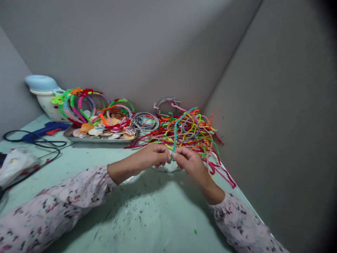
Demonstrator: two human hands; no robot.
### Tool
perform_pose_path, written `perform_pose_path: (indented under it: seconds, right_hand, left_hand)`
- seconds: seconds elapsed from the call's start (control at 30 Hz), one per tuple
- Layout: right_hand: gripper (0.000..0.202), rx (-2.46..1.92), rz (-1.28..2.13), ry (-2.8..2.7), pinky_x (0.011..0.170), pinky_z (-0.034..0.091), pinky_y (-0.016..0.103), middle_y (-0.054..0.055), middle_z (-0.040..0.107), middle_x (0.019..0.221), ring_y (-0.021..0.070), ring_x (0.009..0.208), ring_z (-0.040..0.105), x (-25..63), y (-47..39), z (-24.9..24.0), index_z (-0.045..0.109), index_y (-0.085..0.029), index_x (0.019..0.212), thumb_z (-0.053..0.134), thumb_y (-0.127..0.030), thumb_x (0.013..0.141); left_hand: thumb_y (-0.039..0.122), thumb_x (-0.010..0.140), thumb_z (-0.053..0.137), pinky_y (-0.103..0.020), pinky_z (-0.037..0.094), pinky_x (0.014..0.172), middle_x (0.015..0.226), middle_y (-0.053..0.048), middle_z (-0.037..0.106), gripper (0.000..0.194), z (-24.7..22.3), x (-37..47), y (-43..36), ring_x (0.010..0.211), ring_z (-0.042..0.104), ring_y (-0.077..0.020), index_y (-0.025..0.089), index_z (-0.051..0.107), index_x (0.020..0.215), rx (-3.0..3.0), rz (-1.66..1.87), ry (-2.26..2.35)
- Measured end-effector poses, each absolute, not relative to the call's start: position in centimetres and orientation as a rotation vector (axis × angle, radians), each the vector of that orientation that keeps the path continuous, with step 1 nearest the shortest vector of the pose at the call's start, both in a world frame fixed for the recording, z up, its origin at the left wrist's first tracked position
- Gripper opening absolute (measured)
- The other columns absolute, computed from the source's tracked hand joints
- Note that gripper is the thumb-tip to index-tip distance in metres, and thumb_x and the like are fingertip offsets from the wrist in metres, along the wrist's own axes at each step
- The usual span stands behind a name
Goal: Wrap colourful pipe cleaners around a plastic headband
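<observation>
Near me, the person's right hand (191,163) is pinching the lower end of a turquoise fuzzy stem (175,131); the left hand (155,154) is resting just beside it with fingers curled closed, and I cannot tell what it is gripping. Keeping the pinch light and close to the end should be giving control without crushing the fuzz. The stem is standing above the hands, bending rightward near its top, in front of a multicoloured heap (207,131).

Fuzzy pipe cleaner (175,132), metal tray (102,140)
</observation>
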State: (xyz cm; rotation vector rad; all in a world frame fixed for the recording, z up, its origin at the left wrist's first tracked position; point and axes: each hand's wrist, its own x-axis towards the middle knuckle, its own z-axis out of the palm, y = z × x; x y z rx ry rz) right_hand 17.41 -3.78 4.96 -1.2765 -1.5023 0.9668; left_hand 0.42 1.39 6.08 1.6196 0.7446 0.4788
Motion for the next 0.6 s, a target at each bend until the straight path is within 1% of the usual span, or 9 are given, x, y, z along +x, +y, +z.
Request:
perform_pose_path:
  seconds: [0.23, 0.4, 0.5, 0.6]
  right_hand:
    - [0.023, -1.269, 0.962, -1.496, 0.051, 0.030, 0.024, -0.005, 0.043, 0.058, 0.0100, 0.054, 0.037, 17.36, -3.85, 4.84, 0.056, -0.018, 0.069, 0.057, -0.038, 0.080]
    - [0.021, -1.273, 0.964, -1.507, 0.052, 0.031, 0.023, -0.005, 0.043, 0.058, 0.0098, 0.054, 0.037, 17.30, -3.86, 4.93, 0.058, -0.017, 0.070, 0.057, -0.035, 0.081]
    - [0.018, -1.247, 0.933, -1.474, 0.054, 0.035, 0.023, -0.004, 0.048, 0.062, 0.0101, 0.057, 0.042, 17.26, -3.86, 4.68, 0.058, -0.018, 0.073, 0.059, -0.034, 0.081]
    - [0.013, -1.161, 0.840, -1.448, 0.057, 0.042, 0.024, -0.001, 0.056, 0.075, 0.0116, 0.063, 0.050, 17.35, -3.94, 4.30, 0.058, -0.019, 0.084, 0.060, -0.032, 0.082]
  left_hand:
    - [0.024, 0.072, 0.052, -0.021, 0.029, 0.052, 0.061, 0.005, 0.044, 0.009, 6.15, 0.49, 1.05, 0.056, 0.039, -0.0080, 0.016, 0.054, 0.070, 1.628, 0.510, 0.741]
    - [0.021, 0.071, 0.051, -0.021, 0.027, 0.052, 0.061, 0.005, 0.044, 0.007, 6.37, 0.53, 0.88, 0.056, 0.037, -0.0080, 0.015, 0.052, 0.067, 1.623, 0.519, 0.750]
    - [0.023, 0.072, 0.051, -0.022, 0.028, 0.053, 0.064, 0.004, 0.046, 0.008, 6.28, 0.51, 0.93, 0.057, 0.038, -0.0085, 0.016, 0.053, 0.069, 1.634, 0.545, 0.738]
    - [0.024, 0.073, 0.051, -0.022, 0.029, 0.053, 0.064, 0.004, 0.046, 0.009, 6.21, 0.49, 1.03, 0.057, 0.039, -0.0084, 0.015, 0.054, 0.069, 1.623, 0.554, 0.708]
